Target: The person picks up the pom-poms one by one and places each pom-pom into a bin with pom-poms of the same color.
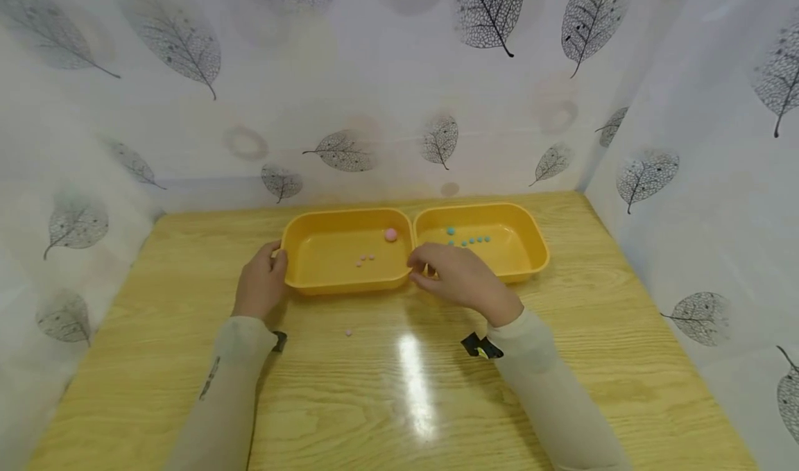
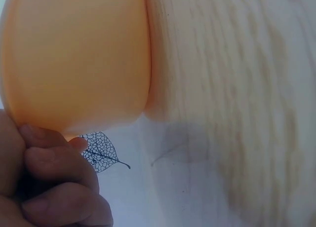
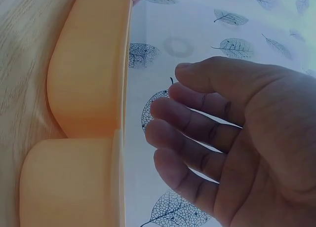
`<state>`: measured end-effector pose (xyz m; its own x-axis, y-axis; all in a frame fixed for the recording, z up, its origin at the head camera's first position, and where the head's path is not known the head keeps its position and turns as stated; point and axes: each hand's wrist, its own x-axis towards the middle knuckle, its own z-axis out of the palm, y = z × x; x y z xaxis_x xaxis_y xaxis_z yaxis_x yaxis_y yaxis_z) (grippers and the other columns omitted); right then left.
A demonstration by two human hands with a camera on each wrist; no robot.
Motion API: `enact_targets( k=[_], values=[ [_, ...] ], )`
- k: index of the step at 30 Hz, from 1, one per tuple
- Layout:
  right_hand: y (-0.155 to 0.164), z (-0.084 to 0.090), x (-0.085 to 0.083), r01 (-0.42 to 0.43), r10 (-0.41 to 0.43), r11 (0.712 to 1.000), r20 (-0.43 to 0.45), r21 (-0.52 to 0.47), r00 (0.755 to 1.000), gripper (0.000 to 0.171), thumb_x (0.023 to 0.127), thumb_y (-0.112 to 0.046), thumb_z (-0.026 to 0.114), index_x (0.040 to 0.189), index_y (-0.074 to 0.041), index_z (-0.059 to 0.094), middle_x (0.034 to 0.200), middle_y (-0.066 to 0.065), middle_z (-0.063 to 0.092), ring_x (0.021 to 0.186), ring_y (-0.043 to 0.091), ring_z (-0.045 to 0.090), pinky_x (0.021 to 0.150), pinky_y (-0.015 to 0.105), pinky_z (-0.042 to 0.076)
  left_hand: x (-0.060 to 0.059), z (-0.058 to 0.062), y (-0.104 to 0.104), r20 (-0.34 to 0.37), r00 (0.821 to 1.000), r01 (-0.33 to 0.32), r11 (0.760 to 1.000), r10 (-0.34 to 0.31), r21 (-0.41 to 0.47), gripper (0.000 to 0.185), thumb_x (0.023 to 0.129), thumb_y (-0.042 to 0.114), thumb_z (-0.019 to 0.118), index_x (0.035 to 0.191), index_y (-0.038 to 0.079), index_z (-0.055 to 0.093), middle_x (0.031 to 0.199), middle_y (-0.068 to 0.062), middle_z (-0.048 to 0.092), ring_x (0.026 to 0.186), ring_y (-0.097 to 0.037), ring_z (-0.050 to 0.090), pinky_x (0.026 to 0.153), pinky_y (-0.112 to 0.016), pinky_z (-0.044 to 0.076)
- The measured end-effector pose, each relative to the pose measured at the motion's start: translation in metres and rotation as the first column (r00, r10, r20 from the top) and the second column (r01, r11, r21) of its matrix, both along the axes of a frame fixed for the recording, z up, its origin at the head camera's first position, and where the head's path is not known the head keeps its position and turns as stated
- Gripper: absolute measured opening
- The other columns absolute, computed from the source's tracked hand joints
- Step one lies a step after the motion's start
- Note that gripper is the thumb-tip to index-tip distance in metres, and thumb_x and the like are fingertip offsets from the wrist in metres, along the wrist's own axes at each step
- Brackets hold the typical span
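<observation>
Fingers of the left hand [image 1: 261, 284] curl against the left tray [image 1: 324, 277]; the right hand [image 1: 458, 277] hovers loosely curled, pinching nothing, over both trays' junction.

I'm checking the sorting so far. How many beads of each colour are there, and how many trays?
Pink beads: 5, which is 1 large and 3 small in the left tray, plus 1 small on the table.
Blue beads: about 6, in the right tray.
Yellow trays: 2.
Total: about 13 things.
</observation>
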<state>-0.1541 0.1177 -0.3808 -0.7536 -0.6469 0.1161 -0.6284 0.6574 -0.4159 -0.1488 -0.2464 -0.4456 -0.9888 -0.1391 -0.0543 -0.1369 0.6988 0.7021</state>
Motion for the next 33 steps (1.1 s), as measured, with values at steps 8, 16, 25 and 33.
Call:
enact_targets(
  k=[8,16,25,33],
  values=[
    [-0.003,-0.001,0.003,-0.015,0.015,1.0,-0.001,0.016,1.0,0.022,0.1,-0.022,0.068,0.118,-0.01,0.071,0.105,-0.002,0.072,0.093,0.017,0.068,0.081,0.034,0.055,0.002,0.003,0.001,0.009,1.0,-0.002,1.0,0.002,-0.001,0.059,0.112,0.043,0.028,0.157,0.007,0.04,0.126,-0.024,0.065,0.098,-0.033,0.062,0.084,-0.047,0.05],
    [-0.007,-0.004,0.006,-0.035,0.035,0.999,-0.018,0.031,0.999,0.019,0.099,-0.021,0.07,0.115,-0.01,0.072,0.103,-0.002,0.072,0.091,0.015,0.067,0.082,0.034,0.055,0.001,0.004,0.001,0.004,1.0,-0.001,1.0,0.0,0.002,0.059,0.112,0.042,0.028,0.157,0.006,0.041,0.124,-0.023,0.065,0.095,-0.032,0.06,0.083,-0.045,0.049],
    [-0.013,-0.008,0.008,-0.05,0.05,0.998,-0.006,0.05,0.999,0.019,0.099,-0.022,0.069,0.114,-0.011,0.073,0.102,-0.002,0.073,0.09,0.017,0.07,0.079,0.034,0.056,0.0,0.004,0.002,0.008,1.0,-0.006,1.0,0.006,0.001,0.059,0.112,0.042,0.028,0.157,0.006,0.04,0.123,-0.023,0.065,0.096,-0.032,0.059,0.084,-0.046,0.048],
    [-0.02,-0.011,0.009,-0.081,0.082,0.994,-0.011,0.077,0.997,0.016,0.099,-0.021,0.07,0.112,-0.012,0.073,0.1,-0.005,0.072,0.084,0.012,0.064,0.076,0.031,0.053,0.002,0.004,0.002,0.023,1.0,-0.006,1.0,0.006,0.01,0.06,0.112,0.044,0.027,0.158,0.006,0.039,0.132,-0.024,0.063,0.103,-0.034,0.059,0.091,-0.051,0.048]
  ],
)
